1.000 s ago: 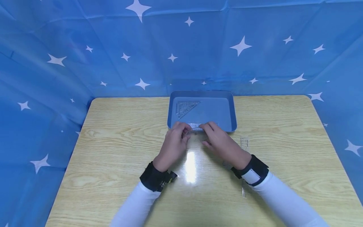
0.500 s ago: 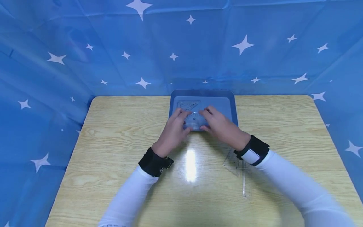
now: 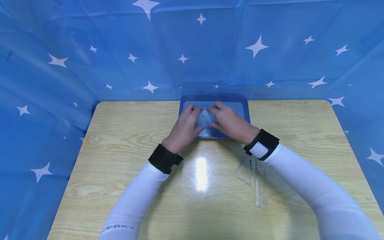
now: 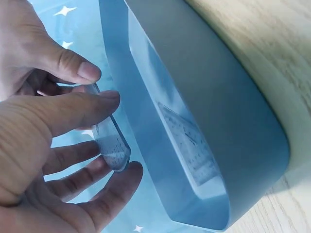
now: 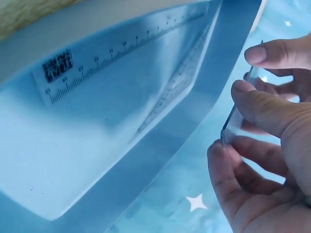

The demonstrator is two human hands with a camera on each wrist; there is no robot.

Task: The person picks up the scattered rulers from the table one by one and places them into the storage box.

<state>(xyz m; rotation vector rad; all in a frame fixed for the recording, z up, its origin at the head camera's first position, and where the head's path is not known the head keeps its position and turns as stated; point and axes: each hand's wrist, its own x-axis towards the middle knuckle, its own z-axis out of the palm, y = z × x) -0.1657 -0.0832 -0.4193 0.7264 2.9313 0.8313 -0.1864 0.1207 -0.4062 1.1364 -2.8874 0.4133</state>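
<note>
Both hands are over the blue tray (image 3: 213,97), holding a clear plastic protractor (image 4: 111,148) between them. My left hand (image 3: 183,126) pinches one end of it between thumb and fingers. The other end is pinched by my right hand (image 3: 229,122). In the wrist views the protractor is seen nearly edge-on, raised above the tray floor. Inside the tray lie a clear ruler (image 5: 80,73) along one side and a clear set square (image 4: 189,143). The hands cover much of the tray's inside in the head view.
On the wooden table (image 3: 132,160), a second clear set square (image 3: 246,170) and another clear ruler (image 3: 259,188) lie near the right forearm. The tray stands at the table's back edge, against a blue star-patterned cloth (image 3: 168,33).
Both hands have carried the protractor forward, from the tray's front edge to over its middle. The set square on the table, earlier hidden under the right arm, now shows.
</note>
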